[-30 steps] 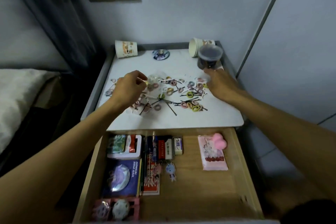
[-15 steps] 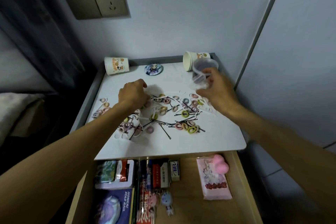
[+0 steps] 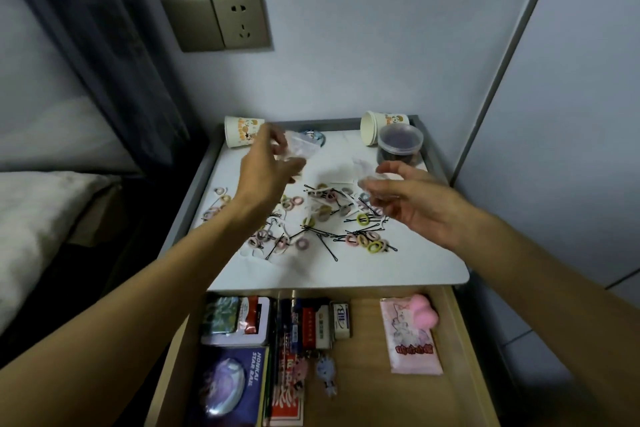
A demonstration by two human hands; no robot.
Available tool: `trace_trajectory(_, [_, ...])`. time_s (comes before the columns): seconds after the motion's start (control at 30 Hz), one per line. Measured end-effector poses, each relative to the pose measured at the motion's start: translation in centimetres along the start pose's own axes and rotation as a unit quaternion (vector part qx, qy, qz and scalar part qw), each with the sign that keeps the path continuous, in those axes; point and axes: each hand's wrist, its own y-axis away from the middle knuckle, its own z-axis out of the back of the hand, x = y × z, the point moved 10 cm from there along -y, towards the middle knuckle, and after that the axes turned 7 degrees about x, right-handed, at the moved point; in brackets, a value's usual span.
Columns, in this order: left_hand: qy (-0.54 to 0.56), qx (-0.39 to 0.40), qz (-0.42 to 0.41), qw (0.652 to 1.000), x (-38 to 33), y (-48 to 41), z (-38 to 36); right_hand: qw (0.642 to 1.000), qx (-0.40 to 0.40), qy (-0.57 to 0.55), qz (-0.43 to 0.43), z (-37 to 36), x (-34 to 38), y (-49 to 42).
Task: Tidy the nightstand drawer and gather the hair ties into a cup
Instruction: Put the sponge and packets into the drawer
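Observation:
Several small pastel hair ties (image 3: 370, 243) lie scattered with black hairpins (image 3: 327, 246) across the white nightstand top (image 3: 398, 270). My left hand (image 3: 266, 166) is raised above the back left of the pile and pinches a small clear plastic bag (image 3: 299, 146). To the right, my right hand (image 3: 412, 208) hovers over the ties with a blurred clear plastic piece (image 3: 375, 180) in its fingers. A paper cup (image 3: 242, 131) lies on its side at the back left, another paper cup (image 3: 379, 125) at the back right. The open drawer (image 3: 367, 392) is below.
A clear tub with dark contents (image 3: 400, 146) stands at the back right by the raised grey rim. The drawer holds tins, boxes, a blue booklet (image 3: 228, 388), a keychain figure and a pink packet (image 3: 412, 340). A bed is at left, a wall socket (image 3: 239, 21) above.
My left hand rose from the pile toward the back left with the clear bag. My right hand drew back from the tub to above the ties. The camera tilted up.

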Motion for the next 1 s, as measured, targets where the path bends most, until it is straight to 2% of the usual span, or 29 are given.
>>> trace_trajectory(0.17, [0.103,0.17,0.086,0.976,0.5,8.8,-1.8,0.991,0.083,0.109,0.001,-3.7,-1.1,4.7])
trace_trajectory(0.33, [0.157,0.228,0.171,0.946,4.1,17.0,-4.1,0.979,0.136,0.15,-0.018,-6.9,-4.7,8.7])
trace_trajectory(0.4, [0.171,0.254,0.213,0.928,5.7,18.5,-5.1,0.96,0.142,0.24,-0.014,-7.3,-6.0,9.4])
trace_trajectory(0.47, [0.224,0.262,0.251,0.904,7.0,19.4,-5.9,0.922,0.161,0.353,-0.006,-7.9,-7.4,9.9])
trace_trajectory(0.53, [0.247,0.281,0.253,0.892,7.7,20.1,-6.5,0.909,0.181,0.374,-0.018,-8.2,-9.2,10.2])
trace_trajectory(0.67, [0.124,0.357,0.191,0.906,7.6,21.0,-7.4,0.936,0.169,0.307,-0.023,-8.0,-10.7,10.1])
trace_trajectory(0.73, [0.125,0.34,0.187,0.913,8.0,20.8,-7.2,0.953,0.129,0.273,-0.009,-7.3,-10.7,9.9])
trace_trajectory(0.8, [0.154,0.301,0.202,0.919,9.0,20.4,-6.9,0.968,0.051,0.245,0.001,-5.7,-11.0,9.5])
trace_trajectory(0.87, [0.171,0.253,0.221,0.926,10.1,20.2,-6.4,0.978,-0.003,0.203,-0.039,-4.1,-12.5,9.6])
trace_trajectory(0.93, [0.171,0.221,0.233,0.931,10.8,20.3,-6.2,0.981,0.008,0.154,-0.117,-4.0,-15.1,10.0])
trace_trajectory(1.0, [0.157,0.215,0.238,0.934,11.2,20.7,-6.5,0.977,0.021,0.149,-0.149,-4.1,-16.4,10.2])
